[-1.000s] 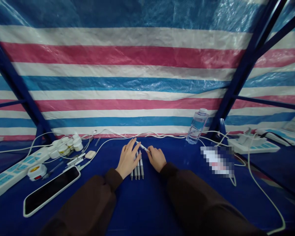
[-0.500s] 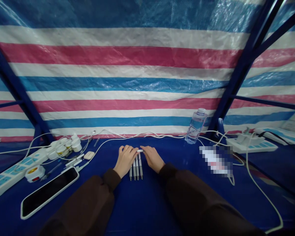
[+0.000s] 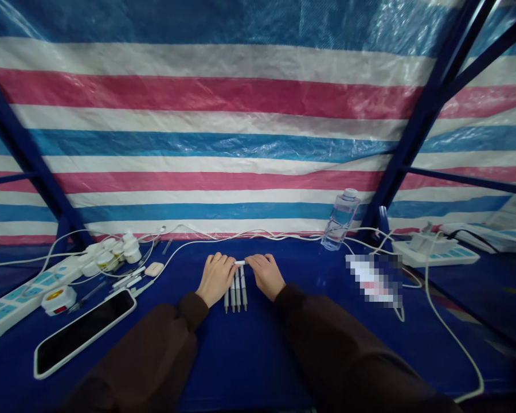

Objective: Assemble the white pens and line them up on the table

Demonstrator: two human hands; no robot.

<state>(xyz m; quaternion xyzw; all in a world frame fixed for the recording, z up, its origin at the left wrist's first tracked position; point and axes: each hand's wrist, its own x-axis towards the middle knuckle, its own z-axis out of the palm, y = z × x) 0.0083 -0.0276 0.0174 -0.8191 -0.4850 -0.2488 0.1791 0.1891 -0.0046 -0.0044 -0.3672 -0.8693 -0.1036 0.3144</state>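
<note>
Several white-and-grey pens [image 3: 238, 293] lie side by side on the blue table, their grey ends toward me. Across their far ends runs another pen [image 3: 239, 262], of which only a short white stretch shows. My left hand [image 3: 218, 276] is closed on its left end, the fingers curled over it and partly covering the leftmost pens. My right hand [image 3: 265, 274] is closed on the other end, just right of the row. Most of the crosswise pen is hidden under my fingers.
At left are a phone [image 3: 86, 334], a power strip [image 3: 30, 292] with chargers and cables, loose pens [image 3: 129, 277] and an earbud case [image 3: 154, 269]. Toward the right stand a water bottle [image 3: 340, 221], a blurred packet [image 3: 374, 281] and a second power strip [image 3: 434, 253]. Striped tarp hangs behind.
Both hands stay on the crosswise pen, and the right hand has come slightly closer to the left. The whole view has shifted a little.
</note>
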